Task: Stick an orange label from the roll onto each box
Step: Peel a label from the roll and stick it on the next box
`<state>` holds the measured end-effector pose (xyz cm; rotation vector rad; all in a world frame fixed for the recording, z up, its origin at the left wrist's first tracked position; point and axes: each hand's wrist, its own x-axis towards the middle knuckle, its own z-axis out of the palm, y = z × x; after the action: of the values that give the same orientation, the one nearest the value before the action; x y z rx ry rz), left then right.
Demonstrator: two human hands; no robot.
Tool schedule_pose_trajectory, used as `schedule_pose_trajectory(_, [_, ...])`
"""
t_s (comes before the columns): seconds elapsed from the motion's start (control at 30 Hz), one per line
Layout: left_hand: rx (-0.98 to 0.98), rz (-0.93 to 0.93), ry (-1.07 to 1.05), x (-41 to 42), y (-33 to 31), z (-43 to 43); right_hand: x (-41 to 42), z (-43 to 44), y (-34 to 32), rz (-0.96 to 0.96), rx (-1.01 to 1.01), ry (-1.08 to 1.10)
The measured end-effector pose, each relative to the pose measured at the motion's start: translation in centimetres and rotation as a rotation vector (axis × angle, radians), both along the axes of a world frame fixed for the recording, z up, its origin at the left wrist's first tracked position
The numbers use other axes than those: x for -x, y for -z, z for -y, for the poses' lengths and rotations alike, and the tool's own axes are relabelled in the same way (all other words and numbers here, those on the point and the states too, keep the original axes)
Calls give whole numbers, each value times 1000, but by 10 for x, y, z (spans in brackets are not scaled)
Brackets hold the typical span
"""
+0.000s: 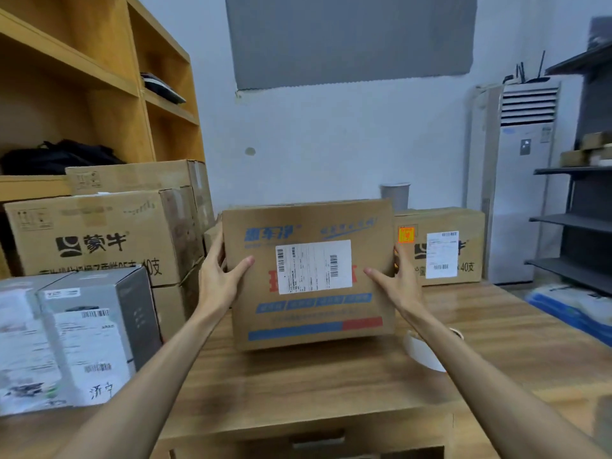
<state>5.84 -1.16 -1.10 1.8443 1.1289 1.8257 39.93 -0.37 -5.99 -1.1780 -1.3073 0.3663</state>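
Both hands — left hand point(218, 279), right hand point(399, 281) — grip the barcode-labelled carton point(311, 316), fingers point(215, 246) curled round its sides.

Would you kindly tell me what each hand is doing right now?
Left hand: holding the cardboard box by its left edge.
Right hand: holding its right edge.

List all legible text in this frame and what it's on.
"蒙牛": front of left carton.
"40支": same carton, and far right carton.
"济宁": handwritten on the white label of the grey box.
Too blurred: blue brand print and shipping label on held carton.
Unreadable: orange label on far right carton.
Other shipping labels: too small.
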Motion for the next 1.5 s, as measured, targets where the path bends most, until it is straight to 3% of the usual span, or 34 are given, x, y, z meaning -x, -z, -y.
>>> schedule_pose_trajectory(0.27, [106, 22, -32, 9, 43, -15, 17, -8, 27, 47, 38, 10])
schedule_pose_trajectory(0.5, [216, -102, -32, 26, 35, -18, 9, -2, 25, 193, 123, -97])
schedule_pose_trajectory(0.6, [146, -81, -290, 25, 41, -11, -13, 5, 27, 315, 212, -110])
schedule_pose_trajectory(0.7, [-72, -132, -450, 5, 57, 4, -42, 15, 30, 540, 248, 16])
schedule_pose_trajectory(0.83, [-41, -418, -178, -58, 81, 15, -76, 39, 28, 734, 292, 113])
schedule_pose_trajectory(0.93, [44, -610, 89, -112, 97, 17, -94, 55, 30, 770, 340, 120])
schedule_pose_trajectory(1.07, [93, -729, 334, -184, 113, 23, -115, 74, 36, 775, 374, 87])
schedule_pose_trajectory(1.27, [128, -614, 488, -260, 122, 32, -126, 87, 48, 700, 398, 46])
schedule_pose_trajectory(1.5, [275, -470, 557, -283, 138, 35, -120, 92, 57, 610, 391, -41])
